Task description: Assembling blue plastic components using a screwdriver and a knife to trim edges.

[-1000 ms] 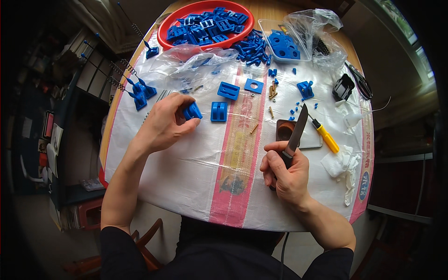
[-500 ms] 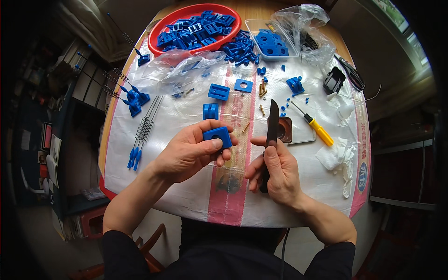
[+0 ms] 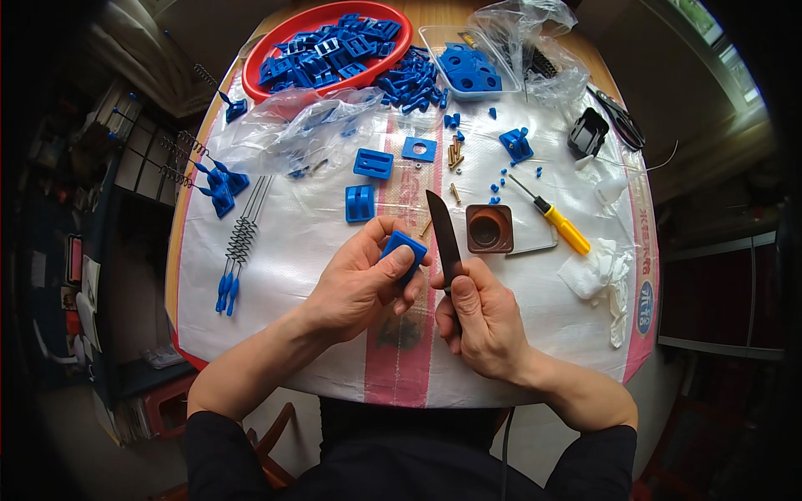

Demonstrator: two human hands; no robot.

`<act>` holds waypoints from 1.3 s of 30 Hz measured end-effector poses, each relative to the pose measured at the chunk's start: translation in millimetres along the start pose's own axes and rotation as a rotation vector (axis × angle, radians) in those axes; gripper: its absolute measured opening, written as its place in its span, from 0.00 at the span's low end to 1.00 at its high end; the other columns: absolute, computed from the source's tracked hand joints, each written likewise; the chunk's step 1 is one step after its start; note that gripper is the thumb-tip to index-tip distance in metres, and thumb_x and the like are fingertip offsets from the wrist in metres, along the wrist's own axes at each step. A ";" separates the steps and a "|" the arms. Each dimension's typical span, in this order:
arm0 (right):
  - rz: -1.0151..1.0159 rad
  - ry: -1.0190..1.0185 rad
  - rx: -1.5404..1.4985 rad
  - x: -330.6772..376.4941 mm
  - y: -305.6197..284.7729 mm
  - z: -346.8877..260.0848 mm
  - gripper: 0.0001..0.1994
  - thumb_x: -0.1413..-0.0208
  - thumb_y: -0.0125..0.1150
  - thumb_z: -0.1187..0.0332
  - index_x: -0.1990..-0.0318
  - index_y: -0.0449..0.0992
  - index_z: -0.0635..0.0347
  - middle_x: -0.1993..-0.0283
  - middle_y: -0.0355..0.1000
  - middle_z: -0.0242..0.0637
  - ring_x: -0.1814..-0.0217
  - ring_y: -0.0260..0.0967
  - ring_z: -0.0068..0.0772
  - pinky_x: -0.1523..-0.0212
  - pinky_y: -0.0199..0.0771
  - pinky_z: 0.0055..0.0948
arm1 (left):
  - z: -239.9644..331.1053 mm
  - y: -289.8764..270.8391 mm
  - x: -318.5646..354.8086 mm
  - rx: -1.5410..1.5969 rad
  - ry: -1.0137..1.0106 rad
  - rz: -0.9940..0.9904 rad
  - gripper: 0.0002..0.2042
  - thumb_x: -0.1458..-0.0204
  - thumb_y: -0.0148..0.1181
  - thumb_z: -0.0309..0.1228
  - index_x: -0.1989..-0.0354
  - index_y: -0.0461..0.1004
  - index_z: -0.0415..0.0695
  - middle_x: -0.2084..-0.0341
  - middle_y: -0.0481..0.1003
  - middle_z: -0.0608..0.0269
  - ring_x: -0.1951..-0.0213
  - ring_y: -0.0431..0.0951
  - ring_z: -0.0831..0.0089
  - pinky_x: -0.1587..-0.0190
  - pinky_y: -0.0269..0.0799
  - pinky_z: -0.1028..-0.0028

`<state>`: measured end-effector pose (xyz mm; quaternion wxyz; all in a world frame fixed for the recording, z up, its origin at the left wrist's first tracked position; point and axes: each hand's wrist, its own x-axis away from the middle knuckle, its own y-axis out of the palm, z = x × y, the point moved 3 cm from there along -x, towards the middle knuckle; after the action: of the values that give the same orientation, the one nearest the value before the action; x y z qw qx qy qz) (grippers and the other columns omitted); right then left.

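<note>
My left hand (image 3: 359, 284) holds a small blue plastic block (image 3: 403, 251) between thumb and fingers, just above the table's near middle. My right hand (image 3: 484, 321) grips the handle of a knife (image 3: 443, 238) whose dark blade points up and away, right beside the block. The blade's edge sits close to the block's right side; whether they touch I cannot tell. Both hands hover over a white woven sheet (image 3: 292, 334) with a pink stripe.
Loose blue parts (image 3: 373, 163) lie ahead of my hands. A red bowl (image 3: 334, 46) of blue parts stands at the back, by a clear tray (image 3: 468, 67) and plastic bags. A yellow-handled screwdriver (image 3: 555, 219), brown square cup (image 3: 489, 228), springs (image 3: 242, 234) and tissue (image 3: 601, 275) surround.
My left hand picked a blue block off the sheet and brought it back toward me. My right hand moved the knife left until the blade stands beside the block.
</note>
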<state>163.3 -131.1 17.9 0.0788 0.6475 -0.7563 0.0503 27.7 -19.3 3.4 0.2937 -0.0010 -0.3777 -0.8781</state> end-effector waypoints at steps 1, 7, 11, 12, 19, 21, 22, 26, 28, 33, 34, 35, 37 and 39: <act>-0.010 -0.016 0.043 0.3 0.2 -0.4 0.14 0.30 0.43 0.62 0.57 0.69 0.64 0.80 0.68 0.31 0.81 0.66 0.19 0.79 0.64 0.23 | -1.8 0.5 -0.1 0.024 0.005 -0.019 0.14 0.39 0.57 0.35 0.50 0.62 0.45 0.61 0.73 0.56 0.69 0.75 0.73 0.74 0.70 0.78; 0.020 -0.165 0.239 0.3 2.1 -3.8 0.11 0.32 0.46 0.66 0.57 0.70 0.65 0.80 0.68 0.35 0.81 0.66 0.29 0.79 0.65 0.28 | -7.5 -5.4 2.8 -0.141 0.001 -0.087 0.14 0.38 0.54 0.37 0.49 0.63 0.46 0.63 0.73 0.60 0.68 0.73 0.76 0.73 0.69 0.80; 0.043 -0.201 0.284 -0.6 4.2 -3.9 0.07 0.34 0.49 0.69 0.58 0.70 0.65 0.79 0.71 0.40 0.79 0.72 0.37 0.77 0.68 0.33 | -6.2 4.2 7.4 -0.159 -0.039 -0.114 0.13 0.37 0.52 0.37 0.49 0.64 0.45 0.64 0.73 0.63 0.68 0.72 0.79 0.72 0.69 0.80; 0.046 -0.210 0.277 -0.8 4.3 -3.6 0.07 0.34 0.49 0.69 0.58 0.69 0.65 0.78 0.71 0.41 0.79 0.72 0.37 0.77 0.68 0.33 | -8.2 5.1 8.0 -0.205 -0.027 -0.088 0.13 0.36 0.51 0.37 0.49 0.63 0.46 0.65 0.72 0.66 0.69 0.72 0.81 0.72 0.69 0.81; 0.059 -0.250 0.284 -2.2 5.4 -1.2 0.07 0.35 0.51 0.70 0.57 0.69 0.65 0.79 0.71 0.41 0.79 0.72 0.38 0.77 0.69 0.34 | -11.1 7.7 9.6 -0.230 -0.003 -0.100 0.13 0.35 0.50 0.37 0.48 0.62 0.46 0.66 0.69 0.70 0.71 0.69 0.82 0.70 0.66 0.82; 0.061 -0.247 0.294 -2.5 4.9 -0.8 0.07 0.35 0.51 0.70 0.57 0.69 0.65 0.79 0.70 0.41 0.80 0.71 0.37 0.78 0.68 0.34 | -11.2 8.7 10.1 -0.249 0.006 -0.089 0.12 0.35 0.49 0.36 0.48 0.62 0.45 0.66 0.69 0.70 0.70 0.68 0.83 0.69 0.66 0.81; 0.063 -0.250 0.299 -2.4 4.7 -0.4 0.07 0.35 0.51 0.71 0.57 0.69 0.65 0.80 0.69 0.40 0.80 0.71 0.37 0.78 0.67 0.34 | -11.7 8.8 10.4 -0.261 0.017 -0.086 0.12 0.34 0.48 0.35 0.48 0.62 0.45 0.66 0.69 0.70 0.70 0.67 0.83 0.69 0.65 0.82; 0.065 -0.277 0.297 -2.4 4.8 2.1 0.06 0.35 0.52 0.71 0.56 0.70 0.65 0.82 0.67 0.39 0.82 0.69 0.36 0.79 0.65 0.33 | -15.4 7.1 10.9 -0.264 0.040 -0.083 0.10 0.33 0.46 0.33 0.48 0.63 0.44 0.66 0.68 0.71 0.71 0.65 0.85 0.69 0.64 0.83; 0.062 -0.283 0.305 -2.4 5.0 1.8 0.06 0.35 0.52 0.71 0.56 0.70 0.65 0.82 0.67 0.39 0.82 0.68 0.36 0.79 0.65 0.33 | -16.3 6.8 11.1 -0.248 0.042 -0.080 0.10 0.33 0.46 0.33 0.48 0.63 0.44 0.67 0.68 0.71 0.71 0.65 0.85 0.68 0.64 0.82; 0.076 -0.296 0.328 -2.4 5.6 1.2 0.06 0.35 0.52 0.71 0.57 0.69 0.65 0.81 0.67 0.39 0.83 0.69 0.36 0.80 0.65 0.33 | -14.9 11.4 11.6 -0.222 0.038 -0.085 0.09 0.33 0.47 0.33 0.49 0.63 0.44 0.68 0.67 0.72 0.71 0.64 0.85 0.68 0.64 0.82; 0.086 -0.307 0.337 -2.3 6.2 1.4 0.06 0.35 0.52 0.71 0.57 0.69 0.65 0.81 0.67 0.39 0.82 0.69 0.36 0.80 0.65 0.33 | -15.3 12.3 11.5 -0.213 0.034 -0.082 0.09 0.33 0.46 0.34 0.49 0.63 0.44 0.68 0.67 0.72 0.71 0.64 0.85 0.68 0.63 0.82; 0.096 -0.318 0.346 -2.4 6.8 1.3 0.06 0.35 0.52 0.71 0.57 0.69 0.65 0.81 0.67 0.39 0.82 0.69 0.36 0.80 0.65 0.33 | -15.8 13.0 11.8 -0.205 0.030 -0.078 0.09 0.33 0.46 0.34 0.49 0.63 0.44 0.69 0.66 0.72 0.71 0.64 0.85 0.68 0.63 0.82; 0.079 -0.291 0.350 -2.4 7.2 -1.6 0.06 0.36 0.52 0.72 0.57 0.68 0.66 0.80 0.69 0.42 0.81 0.71 0.41 0.79 0.66 0.35 | -17.3 12.4 12.3 -0.214 0.044 -0.091 0.09 0.33 0.46 0.34 0.50 0.63 0.44 0.69 0.66 0.72 0.71 0.64 0.86 0.69 0.63 0.82; 0.067 -0.283 0.371 -2.0 8.3 -2.1 0.06 0.36 0.51 0.72 0.58 0.67 0.66 0.79 0.70 0.45 0.79 0.72 0.47 0.79 0.67 0.38 | -20.8 9.1 12.7 -0.251 0.076 -0.122 0.09 0.33 0.46 0.33 0.50 0.63 0.44 0.68 0.66 0.72 0.71 0.63 0.86 0.69 0.62 0.82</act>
<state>155.6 -127.5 19.8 -0.1499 0.6261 -0.7587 0.0996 26.5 -44.5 -2.6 0.2516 0.0185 -0.2529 -0.9340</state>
